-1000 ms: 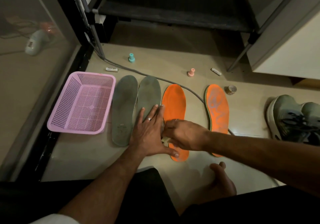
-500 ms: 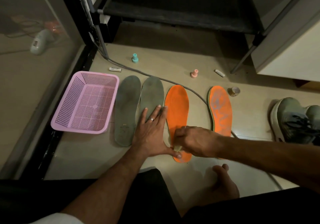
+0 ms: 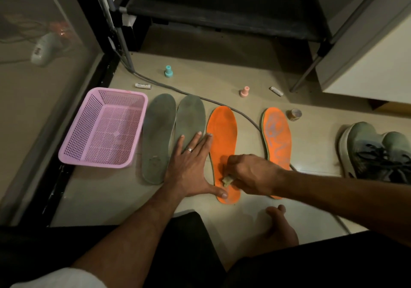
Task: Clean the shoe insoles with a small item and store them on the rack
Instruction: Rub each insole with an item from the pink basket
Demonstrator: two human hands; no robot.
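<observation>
Several insoles lie side by side on the tiled floor: two grey insoles, a left one (image 3: 158, 136) and a right one (image 3: 191, 118), then a plain orange insole (image 3: 223, 132) and a printed orange insole (image 3: 277, 136). My left hand (image 3: 190, 165) lies flat with fingers spread over the right grey insole, its thumb pressing the heel of the plain orange insole. My right hand (image 3: 251, 173) pinches a small pale wad (image 3: 227, 180) against the heel half of that orange insole. The dark rack shelf (image 3: 222, 9) stands behind.
A pink mesh basket (image 3: 73, 154) stands left of the insoles. A grey cable (image 3: 189, 93) runs behind them. Teal (image 3: 168, 71) and pink (image 3: 245, 92) small stoppers, two white tubes, a small jar (image 3: 294, 114) and a grey shoe (image 3: 378, 152) lie around. My bare foot (image 3: 280, 227) rests in front.
My right hand with the wad has slid from the orange insole's left edge toward its heel and right. My left hand stays pressed flat.
</observation>
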